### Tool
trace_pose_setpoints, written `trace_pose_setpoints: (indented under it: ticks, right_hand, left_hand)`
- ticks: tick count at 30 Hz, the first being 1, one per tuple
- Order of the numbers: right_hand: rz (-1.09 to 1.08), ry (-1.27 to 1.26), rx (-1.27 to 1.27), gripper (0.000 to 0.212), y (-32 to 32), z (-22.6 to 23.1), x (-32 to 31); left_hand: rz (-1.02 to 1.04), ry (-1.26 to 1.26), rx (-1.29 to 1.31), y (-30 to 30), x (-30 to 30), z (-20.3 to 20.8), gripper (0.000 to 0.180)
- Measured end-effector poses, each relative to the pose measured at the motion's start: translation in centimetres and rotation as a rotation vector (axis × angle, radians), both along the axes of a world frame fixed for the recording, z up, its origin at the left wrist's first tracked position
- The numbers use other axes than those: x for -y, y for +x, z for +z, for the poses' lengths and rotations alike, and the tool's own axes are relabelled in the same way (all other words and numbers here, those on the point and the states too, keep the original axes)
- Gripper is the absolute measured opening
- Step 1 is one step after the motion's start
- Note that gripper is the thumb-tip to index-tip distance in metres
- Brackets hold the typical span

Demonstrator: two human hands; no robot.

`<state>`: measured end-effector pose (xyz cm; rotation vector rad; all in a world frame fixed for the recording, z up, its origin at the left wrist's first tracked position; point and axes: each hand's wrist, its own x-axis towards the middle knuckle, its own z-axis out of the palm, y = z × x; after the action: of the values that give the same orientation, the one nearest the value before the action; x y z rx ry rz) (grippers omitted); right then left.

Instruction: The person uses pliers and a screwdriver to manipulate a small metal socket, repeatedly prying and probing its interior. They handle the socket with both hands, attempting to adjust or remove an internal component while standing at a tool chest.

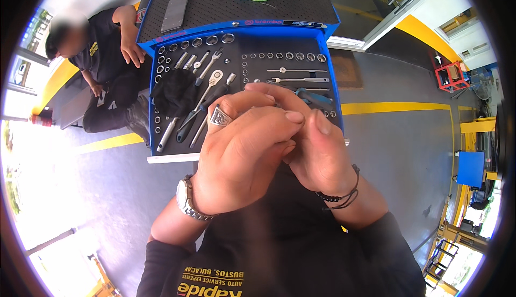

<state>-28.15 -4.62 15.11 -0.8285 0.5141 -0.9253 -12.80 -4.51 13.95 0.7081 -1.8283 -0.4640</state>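
both hands meet just above the open tool drawer, a blue tray lined in black foam with rows of sockets and ratchets. the left hand, with a ring and a wristwatch, curls its fingers tightly against the right hand. whatever sits in either grip is hidden between the fingertips; i cannot tell what it is.
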Motion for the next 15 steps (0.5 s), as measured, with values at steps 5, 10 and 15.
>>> trace_pose_setpoints:
  ticks: [5,10,15]
  right_hand:
    - [-0.051,-0.056,-0.035,0.063,0.6,0.5,-0.1]
    - [-0.055,-0.057,-0.034,0.063,0.8,0.6,-0.1]
    - [-0.105,-0.029,-0.106,0.063,2.1,1.2,-0.5]
  left_hand:
    - [-0.046,0.084,-0.107,-0.3,0.0,0.4,0.049]
    - [-0.076,0.152,-0.100,0.4,-0.2,1.1,0.047]
    - [-0.130,0.012,-0.086,1.5,0.7,0.2,0.037]
